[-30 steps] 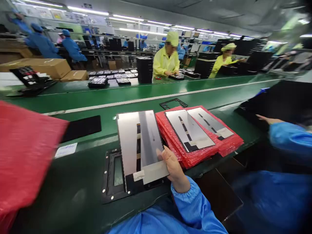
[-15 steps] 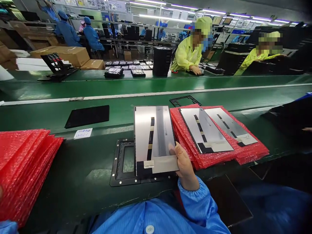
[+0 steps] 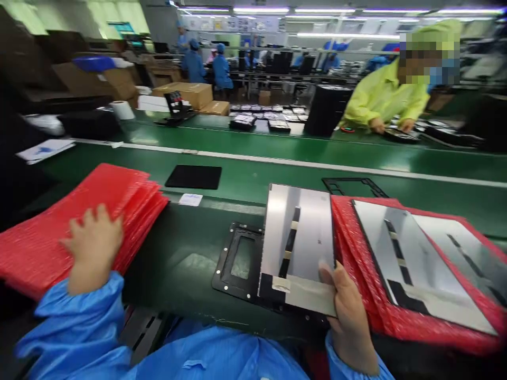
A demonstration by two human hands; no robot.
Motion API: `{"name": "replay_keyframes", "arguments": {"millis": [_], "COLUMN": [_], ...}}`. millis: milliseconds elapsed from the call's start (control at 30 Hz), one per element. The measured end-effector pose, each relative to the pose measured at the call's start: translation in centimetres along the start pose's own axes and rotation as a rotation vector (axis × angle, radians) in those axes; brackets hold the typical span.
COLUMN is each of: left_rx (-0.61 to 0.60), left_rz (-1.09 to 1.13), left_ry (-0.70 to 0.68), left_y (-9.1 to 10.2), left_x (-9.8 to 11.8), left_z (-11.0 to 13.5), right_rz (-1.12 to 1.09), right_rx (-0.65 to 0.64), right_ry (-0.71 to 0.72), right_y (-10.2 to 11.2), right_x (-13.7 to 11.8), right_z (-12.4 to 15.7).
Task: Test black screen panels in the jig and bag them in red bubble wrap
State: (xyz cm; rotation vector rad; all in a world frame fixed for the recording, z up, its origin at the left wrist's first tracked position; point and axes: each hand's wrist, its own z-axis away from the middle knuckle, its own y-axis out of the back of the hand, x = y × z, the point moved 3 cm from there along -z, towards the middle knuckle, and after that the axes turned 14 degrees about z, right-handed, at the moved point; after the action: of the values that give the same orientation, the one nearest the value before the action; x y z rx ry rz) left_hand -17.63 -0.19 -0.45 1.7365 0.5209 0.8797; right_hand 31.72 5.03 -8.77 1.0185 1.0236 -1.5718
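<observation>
My right hand [image 3: 348,306] grips the lower right edge of a silver-backed display panel [image 3: 303,232], thumb on its back. A dark ribbon strip runs down the panel's middle. The panel is held tilted above a black frame [image 3: 222,274], hiding much of it. On the left, my left hand [image 3: 97,240] lies with fingers spread on a stack of red bubble-wrap sleeves [image 3: 114,182]. Beside my right hand, two more silver panels, a nearer one [image 3: 415,258] and a farther one [image 3: 455,232], rest on another red bubble-wrap stack [image 3: 372,295].
A flat black panel [image 3: 194,177] and a white label [image 3: 190,199] lie on the green bench [image 3: 182,253]. A thin black frame [image 3: 354,186] lies behind the right stack. Across the bench, a co-worker in yellow [image 3: 384,95] handles parts near a tall black stack [image 3: 327,111].
My view has turned left, so the scene has shifted right. My left hand has come into full view on the left red stack. The right hand still holds the panel above the frame.
</observation>
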Motion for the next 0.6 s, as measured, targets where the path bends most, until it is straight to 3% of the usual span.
{"name": "replay_keyframes", "arguments": {"millis": [100,200,267,333,433,500,600], "left_rx": [0.049,0.065,0.094,0.19,0.319,0.203,-0.318], "left_rz": [-0.011,0.007,0.023,0.053,0.287,0.517,0.884], "left_ry": [0.035,0.015,0.001,-0.07,-0.315,-0.508,-0.752], "left_y": [-1.0,-1.5,-1.3,-0.7,-0.3,-0.9,-2.9], "left_x": [-1.4,-1.4,-1.2,-0.6,1.4,3.4,7.1], "left_z": [-0.5,-0.5,-0.2,0.6,2.2,3.4,5.2], "right_rz": [0.11,0.177,0.185,0.174,0.113,0.067,-0.002], "right_rx": [0.013,0.033,0.029,-0.011,-0.152,-0.309,-0.567], "right_ry": [-0.074,-0.135,-0.103,-0.033,-0.051,-0.148,-0.265], "right_y": [0.8,1.0,0.6,-0.3,-1.9,-3.3,-5.5], "right_x": [0.7,0.8,0.3,-0.5,-0.9,-0.3,1.2], "right_z": [-0.2,-0.1,0.0,0.1,0.4,0.8,1.9]}}
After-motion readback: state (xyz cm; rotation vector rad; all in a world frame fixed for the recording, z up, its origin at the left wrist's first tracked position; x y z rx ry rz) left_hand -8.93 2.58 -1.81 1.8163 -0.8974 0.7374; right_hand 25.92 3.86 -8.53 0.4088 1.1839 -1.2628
